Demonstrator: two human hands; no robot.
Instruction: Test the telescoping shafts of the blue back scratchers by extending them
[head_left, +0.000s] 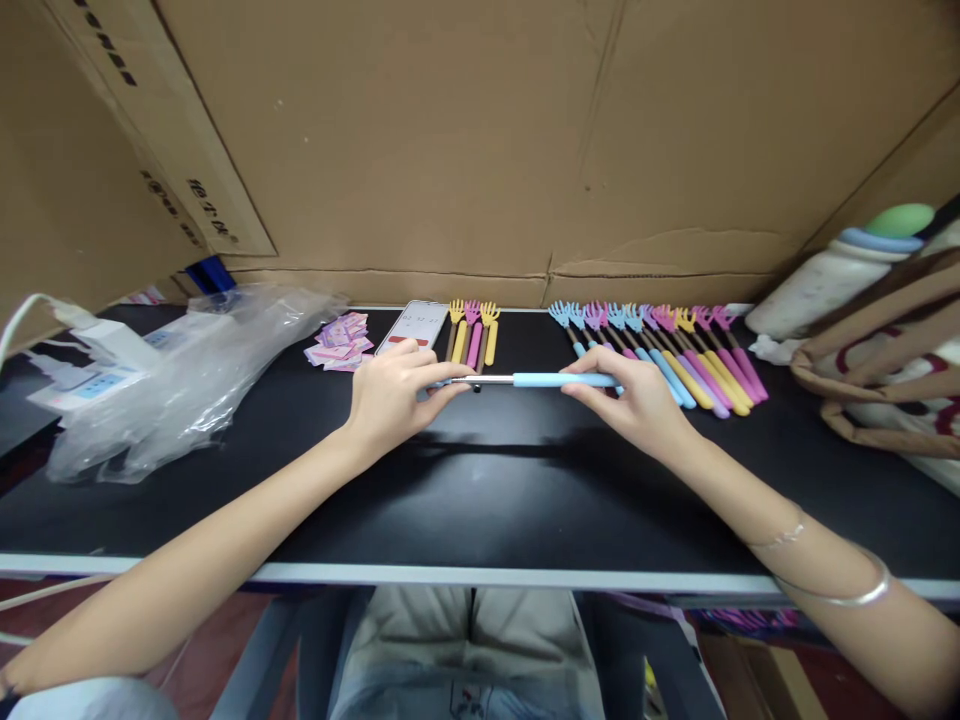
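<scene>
Both hands hold one telescopic back scratcher point(525, 380) level above the black table point(480, 500). My left hand point(394, 395) pinches its thin metal shaft, and the head end is hidden under those fingers. My right hand point(634, 400) grips the light blue handle. Behind the left hand, three scratchers point(472, 335) with yellow and pink handles lie side by side. Behind the right hand lies a row of several scratchers point(667, 350) in blue, pink, purple and yellow.
A phone point(412, 325) and a pile of small pink cards point(341, 342) lie at the back. Crumpled clear plastic bags point(187, 375) and a white power strip point(105, 350) sit at the left. A bag point(885, 380) and a bottle point(832, 280) stand at the right. Cardboard walls point(480, 150) enclose the table.
</scene>
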